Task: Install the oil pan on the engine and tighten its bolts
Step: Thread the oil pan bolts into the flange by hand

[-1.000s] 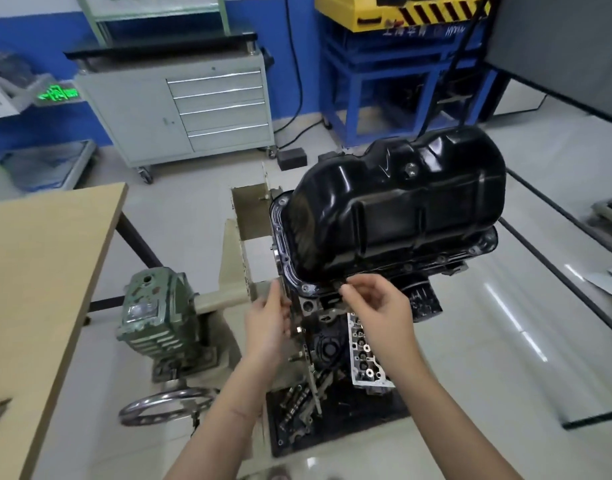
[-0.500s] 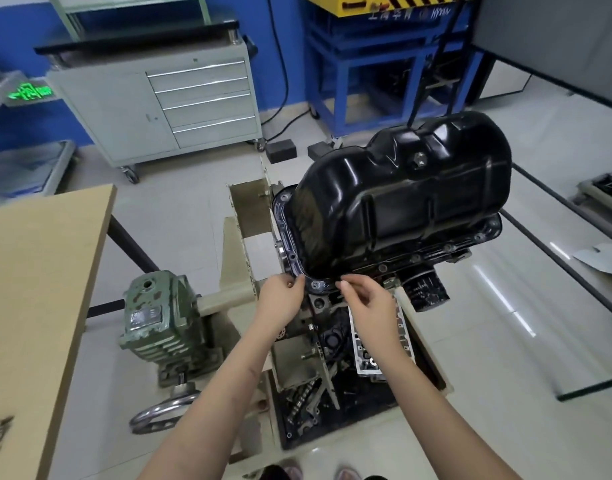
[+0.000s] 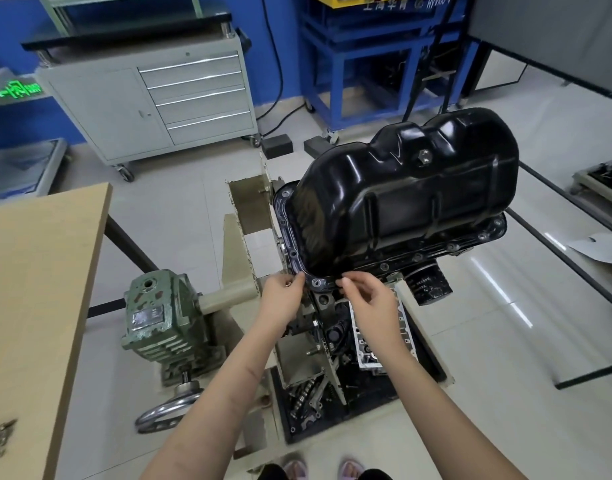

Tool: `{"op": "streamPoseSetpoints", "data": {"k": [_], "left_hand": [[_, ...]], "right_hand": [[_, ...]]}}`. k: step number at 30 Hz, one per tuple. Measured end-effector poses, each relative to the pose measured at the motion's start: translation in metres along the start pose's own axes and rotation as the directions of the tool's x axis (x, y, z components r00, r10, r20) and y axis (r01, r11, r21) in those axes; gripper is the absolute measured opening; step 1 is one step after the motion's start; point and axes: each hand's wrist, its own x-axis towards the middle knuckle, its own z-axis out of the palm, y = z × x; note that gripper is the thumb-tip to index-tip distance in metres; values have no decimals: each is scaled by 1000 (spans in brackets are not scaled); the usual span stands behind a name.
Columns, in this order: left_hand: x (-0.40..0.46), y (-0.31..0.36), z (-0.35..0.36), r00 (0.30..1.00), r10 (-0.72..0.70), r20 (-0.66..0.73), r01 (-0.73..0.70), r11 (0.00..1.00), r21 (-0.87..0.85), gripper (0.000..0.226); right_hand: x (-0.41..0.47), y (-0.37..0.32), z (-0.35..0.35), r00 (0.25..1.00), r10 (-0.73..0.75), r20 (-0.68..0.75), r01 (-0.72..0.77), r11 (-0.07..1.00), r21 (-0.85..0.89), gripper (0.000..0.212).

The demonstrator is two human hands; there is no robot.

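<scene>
Gearbox (image 3: 159, 317) and handwheel (image 3: 166, 412) flank engine stand (image 3: 242, 258).

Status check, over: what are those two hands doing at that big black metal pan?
Left hand and right hand at near corner flange of glossy black oil pan. Pan seated on engine. Nothing blocking.

Head-worn view, forward and downward
</scene>
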Motion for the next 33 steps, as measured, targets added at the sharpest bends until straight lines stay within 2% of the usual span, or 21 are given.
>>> {"op": "streamPoseSetpoints", "data": {"k": [6, 10, 13, 16, 26, 33], "left_hand": [[-2, 4, 0, 1000, -22, 20, 22, 1000, -9, 33], [-4, 6, 2, 999, -44, 18, 44, 998, -41, 33], [-7, 8, 3, 998, -64, 23, 65, 994, -85, 31], [-8, 11, 1, 997, -73, 40, 75, 996, -48, 31], [-11, 14, -2, 994, -79, 72, 80, 997, -3, 32], [-8, 13, -2, 995, -87, 56, 84, 995, 62, 33]], "right_hand": [[7, 7, -5, 1000, 3, 17, -5, 997, 72, 19], [22, 12, -27, 978, 105, -181, -55, 962, 266, 15], [35, 12, -40, 963, 153, -220, -81, 948, 307, 15], [41, 14, -42, 973, 133, -191, -85, 967, 240, 16], [49, 10, -53, 985, 146, -90, -124, 967, 221, 16], [66, 2, -81, 951, 251, 181, -292, 920, 262, 16]]}}
